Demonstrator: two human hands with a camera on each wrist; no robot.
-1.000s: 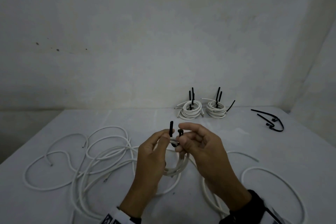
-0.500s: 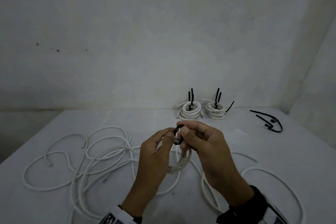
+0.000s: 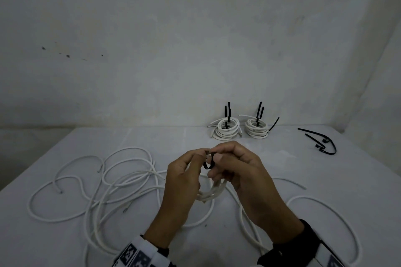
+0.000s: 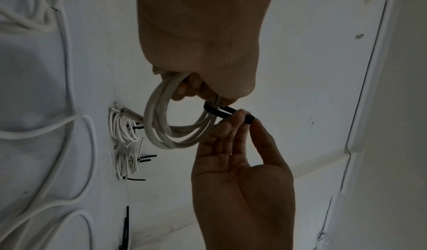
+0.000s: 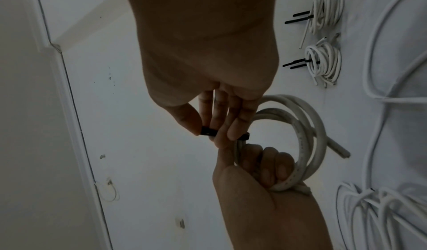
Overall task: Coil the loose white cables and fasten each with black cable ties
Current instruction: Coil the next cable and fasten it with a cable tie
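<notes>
Left hand (image 3: 184, 176): your fingers curl round the held coil (image 4: 166, 126). Black cable tie (image 3: 208, 163): looped over the coil's top, between both hands. Right hand (image 3: 236, 169): your thumb and fingertips pinch the tie's end, nearer hand for cinching.

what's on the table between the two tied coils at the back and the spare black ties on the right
Nothing: in the head view the table is bare between the right-hand tied coil and the spare black ties. One tie tail sticks out from that coil toward them.
</notes>
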